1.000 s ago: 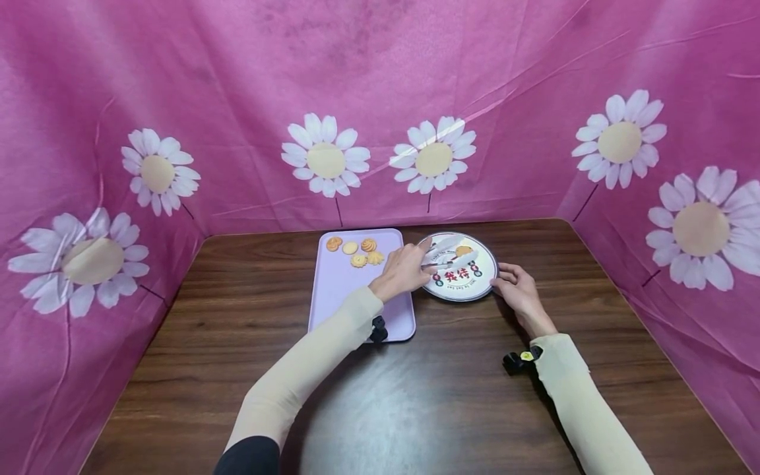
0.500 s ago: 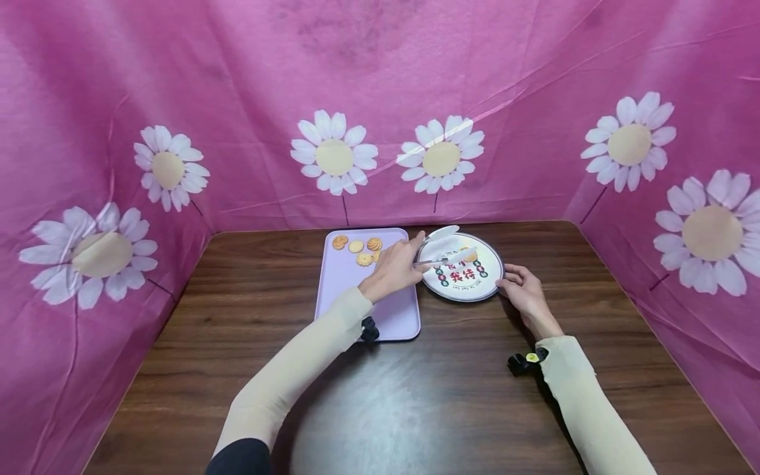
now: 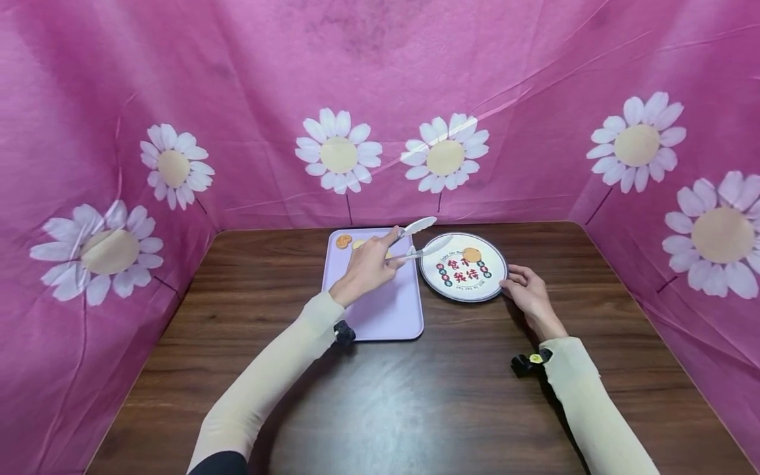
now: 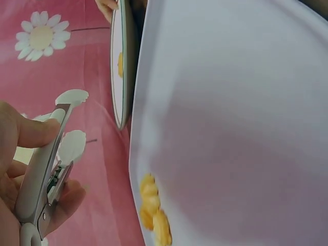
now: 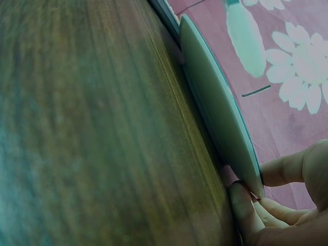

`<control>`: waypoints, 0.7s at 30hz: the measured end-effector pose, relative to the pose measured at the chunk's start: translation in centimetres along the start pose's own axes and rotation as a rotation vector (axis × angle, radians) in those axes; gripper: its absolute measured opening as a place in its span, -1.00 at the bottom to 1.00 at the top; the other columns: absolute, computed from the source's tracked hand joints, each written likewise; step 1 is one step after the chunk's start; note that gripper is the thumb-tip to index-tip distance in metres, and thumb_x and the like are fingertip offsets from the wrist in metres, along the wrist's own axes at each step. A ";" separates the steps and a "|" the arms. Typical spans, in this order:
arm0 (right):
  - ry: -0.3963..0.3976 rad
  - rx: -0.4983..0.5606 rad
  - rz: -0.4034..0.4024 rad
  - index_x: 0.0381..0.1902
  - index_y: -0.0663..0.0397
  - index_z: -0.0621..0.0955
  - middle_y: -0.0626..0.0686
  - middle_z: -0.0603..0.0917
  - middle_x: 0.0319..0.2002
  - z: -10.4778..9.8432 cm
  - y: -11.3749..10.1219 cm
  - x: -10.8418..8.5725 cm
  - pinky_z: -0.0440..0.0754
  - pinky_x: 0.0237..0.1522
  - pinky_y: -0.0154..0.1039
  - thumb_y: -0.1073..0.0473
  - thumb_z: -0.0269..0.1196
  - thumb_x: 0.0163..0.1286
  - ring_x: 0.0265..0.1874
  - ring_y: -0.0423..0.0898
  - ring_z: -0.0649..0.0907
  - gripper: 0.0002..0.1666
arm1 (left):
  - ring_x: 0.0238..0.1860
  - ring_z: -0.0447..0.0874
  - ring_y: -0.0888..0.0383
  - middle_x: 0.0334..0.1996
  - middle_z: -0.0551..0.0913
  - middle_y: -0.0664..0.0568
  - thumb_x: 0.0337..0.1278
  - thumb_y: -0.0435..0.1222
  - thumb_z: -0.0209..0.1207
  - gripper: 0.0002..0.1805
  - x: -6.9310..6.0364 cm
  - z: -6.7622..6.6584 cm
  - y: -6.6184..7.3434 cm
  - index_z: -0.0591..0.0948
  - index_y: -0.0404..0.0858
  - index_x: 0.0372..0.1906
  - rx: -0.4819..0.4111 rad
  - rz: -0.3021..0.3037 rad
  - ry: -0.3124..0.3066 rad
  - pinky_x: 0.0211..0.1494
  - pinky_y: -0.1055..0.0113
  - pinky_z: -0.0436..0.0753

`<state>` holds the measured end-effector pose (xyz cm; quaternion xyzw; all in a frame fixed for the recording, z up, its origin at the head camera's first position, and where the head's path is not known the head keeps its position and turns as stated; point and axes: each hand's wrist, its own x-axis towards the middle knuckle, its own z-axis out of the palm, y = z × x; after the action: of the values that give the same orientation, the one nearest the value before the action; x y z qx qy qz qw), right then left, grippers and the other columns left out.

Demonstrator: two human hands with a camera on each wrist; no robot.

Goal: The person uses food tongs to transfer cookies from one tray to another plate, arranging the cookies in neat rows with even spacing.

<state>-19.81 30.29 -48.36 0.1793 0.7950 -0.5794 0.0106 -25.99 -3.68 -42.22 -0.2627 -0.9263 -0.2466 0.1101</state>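
My left hand [image 3: 365, 267] grips a pair of serving tongs [image 4: 43, 164] with pale, flat tips, spread apart with nothing between them. The tongs hang over the right side of a lilac tray [image 3: 380, 320], one tip reaching over the plate's left part. Cookies [image 4: 149, 202] lie at the tray's far end; in the head view my left hand covers most of them, leaving a pretzel-shaped cookie [image 3: 343, 241] visible. A round cookie [image 3: 472, 254] rests on a white plate [image 3: 488, 286] with a dark rim and red characters. My right hand [image 3: 530, 297] pinches the plate's right rim between thumb and fingers.
Tray and plate stand side by side near the back edge of a dark wooden table [image 3: 368, 409]. Pink cloth [image 3: 380, 79] printed with white daisies hangs behind and at both sides. Each wrist carries a small black camera [image 3: 344, 333].
My left hand has moved left with the tongs, away from the round cookie, which now lies uncovered on the plate. The right hand keeps its hold on the rim.
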 end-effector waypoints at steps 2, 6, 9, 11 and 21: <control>-0.001 0.006 0.002 0.58 0.26 0.25 0.37 0.47 0.43 0.0 0.0 0.0 0.59 -0.10 -0.65 0.27 0.16 0.53 -0.19 -0.53 0.52 -0.27 | -0.38 0.55 0.03 -0.35 0.71 -0.12 0.24 -0.14 0.42 -0.24 -0.4 -0.5 -0.4 0.44 -0.14 0.51 0.004 -0.001 0.014 -0.42 0.09 0.56; -0.009 0.013 0.005 0.59 0.26 0.23 0.37 0.46 0.44 -0.1 0.1 0.1 0.60 -0.08 -0.64 0.27 0.15 0.54 -0.17 -0.53 0.53 -0.27 | -0.37 0.55 0.01 -0.20 0.78 -0.22 0.24 -0.15 0.41 -0.24 -1.1 -1.6 -1.4 0.44 -0.18 0.52 0.002 -0.015 0.021 -0.38 0.04 0.57; -0.012 0.005 0.007 0.59 0.25 0.23 0.37 0.46 0.44 -0.1 0.2 0.1 0.60 -0.08 -0.65 0.26 0.14 0.55 -0.16 -0.51 0.54 -0.27 | -0.39 0.52 0.03 -0.21 0.79 -0.22 0.26 -0.15 0.40 -0.23 -1.7 -2.3 -2.1 0.42 -0.20 0.53 0.000 -0.032 0.016 -0.42 0.07 0.55; -0.011 0.002 0.011 0.59 0.24 0.23 0.36 0.47 0.44 0.0 0.2 0.1 0.59 -0.09 -0.66 0.26 0.13 0.55 -0.16 -0.51 0.54 -0.28 | -0.37 0.54 0.03 -0.20 0.79 -0.22 0.28 -0.14 0.38 -0.22 -2.2 -2.8 -2.6 0.41 -0.19 0.55 0.008 -0.048 0.011 -0.40 0.06 0.57; -0.011 -0.004 0.002 0.58 0.27 0.24 0.38 0.46 0.44 0.0 -0.1 0.0 0.58 -0.10 -0.67 0.27 0.13 0.55 -0.16 -0.52 0.52 -0.28 | -0.05 0.79 -0.21 0.16 0.74 -0.23 0.28 -0.12 0.36 -0.26 -4.3 -3.8 -4.5 0.44 -0.16 0.53 0.070 -0.119 -0.004 -0.20 -0.14 0.71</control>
<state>-19.85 30.30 -48.27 0.1768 0.7959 -0.5788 0.0160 -24.57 -10.80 -42.20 -0.2036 -0.9485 -0.2199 0.1026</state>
